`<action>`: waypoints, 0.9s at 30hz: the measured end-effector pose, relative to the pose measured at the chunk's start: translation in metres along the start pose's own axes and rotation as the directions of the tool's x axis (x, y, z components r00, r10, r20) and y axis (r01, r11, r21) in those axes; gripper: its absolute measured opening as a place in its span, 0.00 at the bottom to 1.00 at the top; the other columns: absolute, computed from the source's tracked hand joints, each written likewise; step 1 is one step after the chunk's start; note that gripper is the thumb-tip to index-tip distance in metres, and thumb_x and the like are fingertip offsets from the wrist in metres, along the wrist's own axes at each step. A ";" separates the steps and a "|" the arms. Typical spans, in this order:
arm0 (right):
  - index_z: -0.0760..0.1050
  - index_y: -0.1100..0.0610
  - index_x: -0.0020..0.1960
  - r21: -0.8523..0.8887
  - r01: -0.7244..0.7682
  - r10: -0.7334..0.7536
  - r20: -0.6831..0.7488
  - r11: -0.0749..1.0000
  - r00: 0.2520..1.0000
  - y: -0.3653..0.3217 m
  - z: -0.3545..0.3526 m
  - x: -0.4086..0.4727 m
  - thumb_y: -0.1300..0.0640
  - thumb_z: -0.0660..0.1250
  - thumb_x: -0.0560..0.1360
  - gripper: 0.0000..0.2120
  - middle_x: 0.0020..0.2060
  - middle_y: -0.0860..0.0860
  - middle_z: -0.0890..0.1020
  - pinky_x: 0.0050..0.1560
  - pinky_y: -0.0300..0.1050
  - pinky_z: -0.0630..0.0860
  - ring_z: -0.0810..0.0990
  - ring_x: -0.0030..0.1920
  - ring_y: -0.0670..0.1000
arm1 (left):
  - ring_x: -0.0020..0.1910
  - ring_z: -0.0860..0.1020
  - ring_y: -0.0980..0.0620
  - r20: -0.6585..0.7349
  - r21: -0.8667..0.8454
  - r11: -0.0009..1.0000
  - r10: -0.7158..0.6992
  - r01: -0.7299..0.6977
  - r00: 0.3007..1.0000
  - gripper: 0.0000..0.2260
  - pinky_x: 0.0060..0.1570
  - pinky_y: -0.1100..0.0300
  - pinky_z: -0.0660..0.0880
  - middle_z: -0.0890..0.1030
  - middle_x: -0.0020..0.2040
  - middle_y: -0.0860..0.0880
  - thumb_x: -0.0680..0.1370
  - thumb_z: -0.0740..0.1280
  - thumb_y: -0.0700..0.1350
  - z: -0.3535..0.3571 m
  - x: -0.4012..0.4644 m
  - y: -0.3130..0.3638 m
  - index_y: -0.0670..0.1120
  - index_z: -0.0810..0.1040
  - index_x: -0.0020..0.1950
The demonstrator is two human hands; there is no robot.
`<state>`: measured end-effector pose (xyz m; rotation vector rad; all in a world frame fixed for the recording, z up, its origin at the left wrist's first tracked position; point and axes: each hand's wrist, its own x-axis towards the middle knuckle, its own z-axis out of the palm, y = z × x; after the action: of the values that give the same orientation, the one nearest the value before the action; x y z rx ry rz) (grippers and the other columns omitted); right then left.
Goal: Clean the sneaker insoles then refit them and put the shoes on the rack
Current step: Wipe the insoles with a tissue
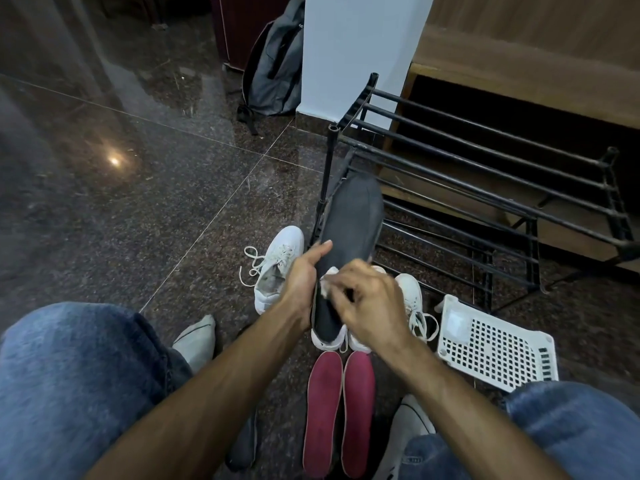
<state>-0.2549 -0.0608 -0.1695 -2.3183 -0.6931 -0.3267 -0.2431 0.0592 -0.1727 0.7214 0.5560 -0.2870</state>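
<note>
My left hand (pixel 304 275) grips a dark grey insole (pixel 353 220) by its lower left edge and holds it upright, toe end up. My right hand (pixel 367 303) pinches a small white wipe (pixel 327 280) against the insole's lower part. Two red insoles (pixel 339 410) lie side by side on the floor between my knees. A white sneaker (pixel 277 268) sits on the floor to the left of my hands. Another white sneaker (pixel 414 299) shows to the right, and white shoe heels (pixel 329 341) peek out under my hands. The black metal shoe rack (pixel 485 188) stands behind.
A white perforated plastic basket (pixel 498 344) lies at the right by the rack's foot. A grey backpack (pixel 273 64) leans on a white pillar (pixel 360 53). A dark insole (pixel 244 445) lies under my left forearm. My jeans-clad knees frame the bottom, with white shoes on my feet.
</note>
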 end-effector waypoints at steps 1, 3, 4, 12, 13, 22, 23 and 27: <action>0.83 0.51 0.43 0.036 0.026 -0.027 0.034 0.999 0.999 -0.004 0.002 -0.006 0.55 0.67 0.72 0.07 0.39 0.47 0.81 0.33 0.47 0.77 0.79 0.33 0.46 | 0.53 0.80 0.40 0.005 -0.017 1.000 0.020 -0.020 1.000 0.27 0.53 0.53 0.79 0.79 0.60 0.37 0.72 0.68 0.49 -0.002 0.002 0.003 0.35 0.73 0.67; 0.84 0.53 0.44 0.136 0.058 -0.073 0.110 0.989 0.991 -0.010 0.002 -0.018 0.57 0.69 0.72 0.05 0.39 0.46 0.81 0.32 0.39 0.73 0.72 0.31 0.37 | 0.57 0.78 0.39 -0.016 -0.075 0.997 0.034 -0.035 0.999 0.29 0.59 0.50 0.76 0.77 0.63 0.34 0.72 0.68 0.50 -0.006 0.001 0.011 0.36 0.72 0.69; 0.84 0.54 0.45 0.172 0.068 -0.092 0.139 0.983 0.986 -0.009 0.001 -0.021 0.58 0.70 0.72 0.05 0.39 0.46 0.81 0.32 0.34 0.69 0.70 0.30 0.34 | 0.57 0.78 0.39 -0.037 -0.076 0.996 0.040 -0.042 0.999 0.27 0.60 0.49 0.75 0.77 0.63 0.34 0.74 0.66 0.51 -0.008 0.001 0.014 0.36 0.73 0.67; 0.84 0.59 0.44 0.649 -0.309 0.339 0.083 0.696 0.937 0.002 -0.016 0.002 0.68 0.72 0.71 0.05 0.34 0.50 0.83 0.28 0.37 0.69 0.73 0.27 0.53 | 0.52 0.77 0.41 0.105 -0.092 0.996 0.020 -0.010 0.994 0.28 0.64 0.49 0.70 0.79 0.60 0.36 0.80 0.55 0.58 -0.011 0.000 0.024 0.35 0.78 0.62; 0.83 0.60 0.44 0.698 -0.332 0.404 0.066 0.634 0.912 0.004 -0.021 0.004 0.69 0.72 0.71 0.06 0.31 0.49 0.82 0.26 0.36 0.68 0.73 0.26 0.49 | 0.56 0.77 0.40 0.112 -0.087 0.996 0.024 -0.015 0.993 0.29 0.65 0.47 0.68 0.79 0.61 0.36 0.80 0.55 0.59 -0.012 0.000 0.025 0.35 0.79 0.61; 0.81 0.51 0.55 0.081 0.137 -0.144 0.093 0.987 0.985 0.001 -0.003 -0.014 0.54 0.67 0.74 0.11 0.45 0.44 0.80 0.34 0.41 0.76 0.76 0.35 0.42 | 0.49 0.78 0.42 0.115 -0.138 0.990 0.048 -0.032 0.992 0.29 0.61 0.49 0.71 0.79 0.61 0.36 0.79 0.58 0.62 -0.007 -0.001 0.021 0.38 0.85 0.50; 0.81 0.51 0.53 0.016 0.157 -0.158 0.097 0.987 0.983 0.000 -0.002 -0.013 0.53 0.65 0.75 0.10 0.45 0.44 0.79 0.32 0.43 0.77 0.78 0.35 0.45 | 0.49 0.78 0.42 0.116 -0.127 0.992 0.035 -0.020 0.993 0.29 0.62 0.50 0.71 0.79 0.61 0.37 0.79 0.57 0.62 -0.006 -0.002 0.020 0.38 0.85 0.49; 0.81 0.51 0.49 -0.208 0.111 -0.112 0.011 0.972 0.994 0.004 -0.008 0.001 0.48 0.59 0.75 0.14 0.42 0.47 0.78 0.29 0.50 0.78 0.81 0.35 0.54 | 0.48 0.81 0.46 0.155 -0.024 0.999 -0.038 0.042 0.987 0.28 0.56 0.54 0.75 0.83 0.54 0.41 0.79 0.56 0.61 -0.001 -0.005 0.003 0.39 0.84 0.50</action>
<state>-0.2527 -0.0681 -0.1658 -2.4808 -0.8254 -0.4712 -0.2464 0.0624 -0.1695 0.6554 0.4265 -0.3690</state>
